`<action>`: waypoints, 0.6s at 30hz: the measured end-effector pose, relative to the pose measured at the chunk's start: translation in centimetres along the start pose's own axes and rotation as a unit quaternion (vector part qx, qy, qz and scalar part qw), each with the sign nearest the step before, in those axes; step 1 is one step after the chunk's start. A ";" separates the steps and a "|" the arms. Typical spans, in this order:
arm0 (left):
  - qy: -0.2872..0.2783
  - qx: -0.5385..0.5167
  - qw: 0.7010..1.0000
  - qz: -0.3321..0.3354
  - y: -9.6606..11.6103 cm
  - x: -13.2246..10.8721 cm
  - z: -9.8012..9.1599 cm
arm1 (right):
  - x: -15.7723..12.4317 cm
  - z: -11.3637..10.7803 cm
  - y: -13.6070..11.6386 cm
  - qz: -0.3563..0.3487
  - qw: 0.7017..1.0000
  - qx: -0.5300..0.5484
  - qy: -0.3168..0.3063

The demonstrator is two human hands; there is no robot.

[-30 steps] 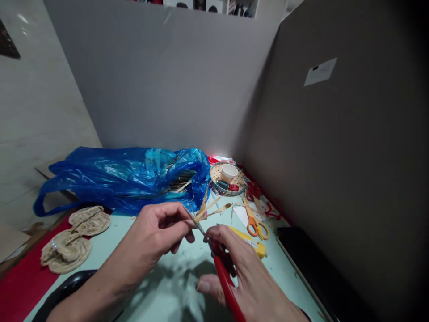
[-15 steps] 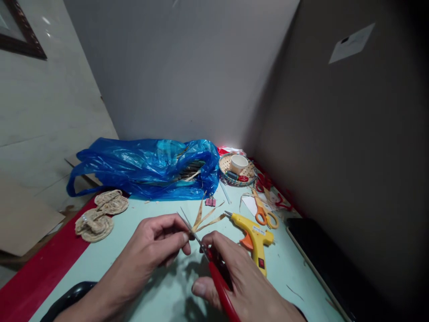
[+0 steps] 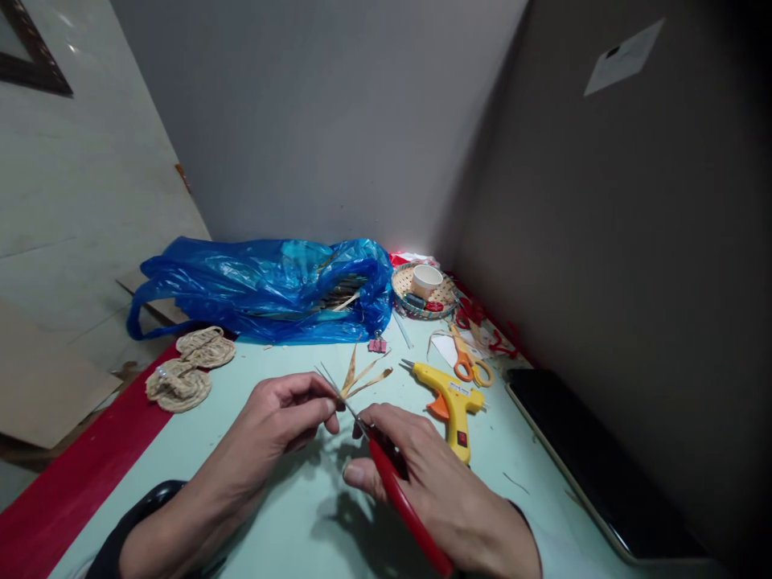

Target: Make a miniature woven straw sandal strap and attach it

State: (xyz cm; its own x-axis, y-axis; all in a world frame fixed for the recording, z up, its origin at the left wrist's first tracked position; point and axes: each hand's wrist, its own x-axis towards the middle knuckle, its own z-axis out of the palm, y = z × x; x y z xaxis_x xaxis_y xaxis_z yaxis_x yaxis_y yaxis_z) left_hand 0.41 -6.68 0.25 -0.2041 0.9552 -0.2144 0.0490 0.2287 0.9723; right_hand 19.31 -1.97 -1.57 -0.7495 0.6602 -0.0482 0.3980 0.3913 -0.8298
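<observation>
My left hand (image 3: 283, 414) is closed in a pinch on a small bundle of tan leaf strips (image 3: 360, 375) that fan out beyond my fingertips. My right hand (image 3: 422, 482) grips red-handled scissors (image 3: 401, 503); their thin metal blades point up-left and meet the strips right at my left fingertips. Both hands hover low over the pale green table (image 3: 289, 531), near its front middle.
A yellow glue gun (image 3: 451, 396) lies just right of my hands, orange scissors (image 3: 466, 362) behind it. A blue plastic bag (image 3: 265, 285) lies at the back, a small woven basket with a white cup (image 3: 425, 288) beside it. Woven coils (image 3: 186, 370) sit left, a black tablet (image 3: 591, 466) right.
The view has tilted down and shifted, so the glue gun and table show more fully. My hands stay together, with the scissors still at the strips.
</observation>
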 end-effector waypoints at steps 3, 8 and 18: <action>-0.001 0.001 1.000 0.001 0.0 0.1 -0.1 | 0.0 0.0 0.0 0.009 1.000 -0.004 -0.003; 0.004 -0.002 1.000 -0.001 0.2 0.0 0.0 | 0.0 -0.1 0.1 0.031 0.999 -0.013 -0.004; -0.003 -0.037 0.999 -0.034 -0.5 0.2 0.4 | -0.4 0.3 0.0 0.063 0.997 -0.025 0.020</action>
State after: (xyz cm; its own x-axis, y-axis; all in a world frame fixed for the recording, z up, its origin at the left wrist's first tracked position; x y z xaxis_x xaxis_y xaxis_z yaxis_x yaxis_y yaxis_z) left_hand 0.75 -6.56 -0.27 -0.1993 0.9389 -0.2806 -0.0377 0.2788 0.9596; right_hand 19.47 -2.39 -1.69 -0.6706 0.7308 -0.1274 0.5149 0.3349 -0.7892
